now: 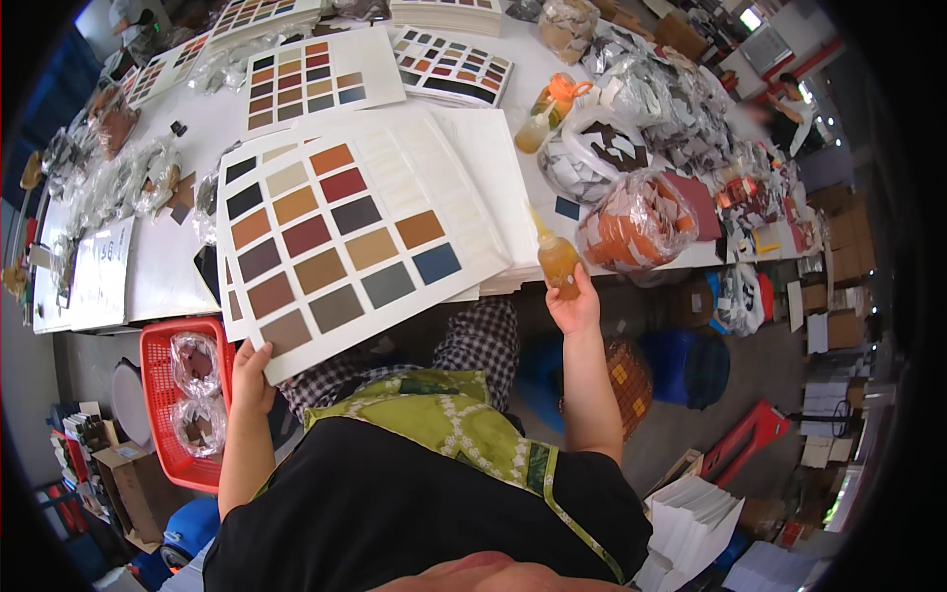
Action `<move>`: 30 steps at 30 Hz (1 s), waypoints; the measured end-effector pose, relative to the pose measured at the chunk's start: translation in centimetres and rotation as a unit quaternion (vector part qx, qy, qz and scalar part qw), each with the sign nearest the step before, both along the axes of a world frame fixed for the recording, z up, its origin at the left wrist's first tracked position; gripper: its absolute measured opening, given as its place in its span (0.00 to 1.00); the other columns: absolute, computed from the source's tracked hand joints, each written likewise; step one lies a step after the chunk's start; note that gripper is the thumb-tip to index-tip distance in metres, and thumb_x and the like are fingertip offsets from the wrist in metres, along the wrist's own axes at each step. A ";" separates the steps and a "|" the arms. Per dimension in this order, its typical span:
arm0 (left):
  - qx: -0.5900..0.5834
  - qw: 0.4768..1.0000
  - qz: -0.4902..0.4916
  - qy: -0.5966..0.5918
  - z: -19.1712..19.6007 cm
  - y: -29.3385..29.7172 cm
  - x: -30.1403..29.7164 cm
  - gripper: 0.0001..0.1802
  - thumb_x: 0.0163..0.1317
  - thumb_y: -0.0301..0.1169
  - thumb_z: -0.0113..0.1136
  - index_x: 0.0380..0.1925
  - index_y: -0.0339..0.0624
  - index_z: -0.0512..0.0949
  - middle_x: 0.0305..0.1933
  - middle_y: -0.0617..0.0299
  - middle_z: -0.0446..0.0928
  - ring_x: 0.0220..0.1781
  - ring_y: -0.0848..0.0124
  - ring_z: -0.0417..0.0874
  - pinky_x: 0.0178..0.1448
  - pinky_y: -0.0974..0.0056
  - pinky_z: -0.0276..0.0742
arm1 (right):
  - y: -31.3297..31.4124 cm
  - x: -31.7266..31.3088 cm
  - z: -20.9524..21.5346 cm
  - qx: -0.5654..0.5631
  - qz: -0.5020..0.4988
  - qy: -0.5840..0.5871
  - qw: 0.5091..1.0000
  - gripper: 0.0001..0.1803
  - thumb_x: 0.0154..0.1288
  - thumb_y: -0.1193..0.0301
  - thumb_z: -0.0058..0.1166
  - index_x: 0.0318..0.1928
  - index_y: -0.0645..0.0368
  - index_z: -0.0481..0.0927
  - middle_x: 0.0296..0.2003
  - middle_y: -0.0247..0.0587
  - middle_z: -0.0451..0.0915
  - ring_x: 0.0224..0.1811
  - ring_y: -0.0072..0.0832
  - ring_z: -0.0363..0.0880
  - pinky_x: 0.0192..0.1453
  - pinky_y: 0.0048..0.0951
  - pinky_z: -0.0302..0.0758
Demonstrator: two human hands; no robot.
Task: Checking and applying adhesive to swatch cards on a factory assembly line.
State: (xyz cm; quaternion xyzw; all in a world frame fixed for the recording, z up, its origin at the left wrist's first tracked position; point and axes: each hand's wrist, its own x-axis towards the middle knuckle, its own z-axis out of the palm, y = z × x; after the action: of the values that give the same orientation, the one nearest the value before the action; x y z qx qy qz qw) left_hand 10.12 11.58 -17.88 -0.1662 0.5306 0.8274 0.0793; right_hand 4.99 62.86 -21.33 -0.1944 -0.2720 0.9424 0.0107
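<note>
Head view: left grip [253, 383] holds one swatch board [347, 242], right grip [578, 308] one bottle [558, 260].

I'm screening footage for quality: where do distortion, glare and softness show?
Head view, rim: corners go black, and the brown boxes at right look slanted by the fisheye; head view, right: glints streak the plastic bag around orange pieces; head view, upper right: the distant person looks soft; head view, centre: the swatch board and bottle look fairly crisp.
</note>
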 end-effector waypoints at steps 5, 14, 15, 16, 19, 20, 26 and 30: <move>0.195 0.977 0.058 0.069 -1.7 -5.4 -0.4 0.25 0.64 0.52 0.44 0.48 0.43 0.71 0.41 0.62 0.78 0.36 0.69 0.80 0.34 0.67 0.75 | -2.8 -0.2 0.2 0.102 -0.041 -0.017 0.994 0.13 0.62 0.65 0.54 0.47 0.42 0.70 0.44 0.24 0.74 0.44 0.24 0.74 0.31 0.25 0.75; 0.300 0.926 0.057 0.222 0.6 -1.0 0.1 0.33 0.62 0.52 0.46 0.65 0.59 0.53 0.66 0.57 0.58 0.66 0.50 0.60 0.63 0.42 0.61 | -8.4 -7.4 -0.1 -0.087 0.073 0.183 0.977 0.22 0.64 0.56 0.48 0.55 0.48 0.69 0.52 0.34 0.73 0.53 0.34 0.71 0.65 0.53 0.57; 0.303 0.921 0.057 0.237 0.5 -0.6 -0.1 0.36 0.60 0.49 0.53 0.65 0.64 0.50 0.67 0.57 0.56 0.66 0.48 0.58 0.62 0.41 0.62 | -8.5 -8.3 -1.0 -0.097 0.086 0.192 0.973 0.22 0.63 0.55 0.48 0.55 0.48 0.69 0.52 0.34 0.73 0.54 0.35 0.70 0.66 0.54 0.55; 0.309 0.918 0.064 0.239 0.7 -0.2 -0.4 0.37 0.59 0.48 0.55 0.65 0.64 0.50 0.66 0.58 0.56 0.66 0.49 0.59 0.62 0.41 0.63 | -8.5 -9.0 -1.8 -0.122 0.090 0.192 0.970 0.23 0.63 0.56 0.48 0.57 0.49 0.69 0.53 0.36 0.73 0.55 0.36 0.70 0.66 0.55 0.54; 0.343 0.905 0.116 0.222 0.6 0.3 -0.4 0.35 0.57 0.42 0.59 0.63 0.60 0.55 0.64 0.60 0.60 0.64 0.56 0.63 0.62 0.47 0.65 | -8.5 -10.4 -3.5 -0.141 0.108 0.209 0.962 0.26 0.62 0.59 0.49 0.60 0.51 0.67 0.58 0.39 0.69 0.57 0.37 0.69 0.66 0.56 0.54; 0.349 0.903 0.124 0.217 -0.3 0.2 -0.6 0.32 0.58 0.41 0.57 0.62 0.56 0.57 0.64 0.61 0.61 0.64 0.59 0.64 0.62 0.50 0.65 | -8.1 -11.0 -4.6 -0.137 0.080 0.174 0.972 0.27 0.61 0.60 0.50 0.60 0.51 0.66 0.59 0.39 0.68 0.57 0.38 0.69 0.66 0.56 0.54; 0.332 0.912 0.059 0.235 -3.1 1.6 -1.9 0.32 0.59 0.29 0.58 0.62 0.56 0.56 0.62 0.63 0.62 0.60 0.65 0.68 0.60 0.57 0.68 | -6.3 -10.1 -6.0 -0.120 0.125 0.247 0.953 0.27 0.63 0.61 0.49 0.61 0.54 0.64 0.57 0.37 0.69 0.56 0.36 0.68 0.65 0.56 0.57; 0.300 0.928 0.004 0.219 -0.9 3.0 -0.4 0.43 0.62 0.27 0.54 0.66 0.71 0.38 0.65 0.62 0.58 0.62 0.61 0.67 0.59 0.51 0.68 | -7.0 -9.9 -5.9 -0.117 0.086 0.199 0.969 0.27 0.64 0.60 0.47 0.61 0.56 0.64 0.56 0.38 0.69 0.55 0.36 0.67 0.65 0.56 0.57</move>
State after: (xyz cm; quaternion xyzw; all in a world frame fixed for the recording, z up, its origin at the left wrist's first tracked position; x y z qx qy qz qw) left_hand 9.76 14.59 -18.76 0.0485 0.2613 0.9640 0.0037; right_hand -4.91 55.90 -27.20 0.0214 -0.1683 0.9847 -0.0394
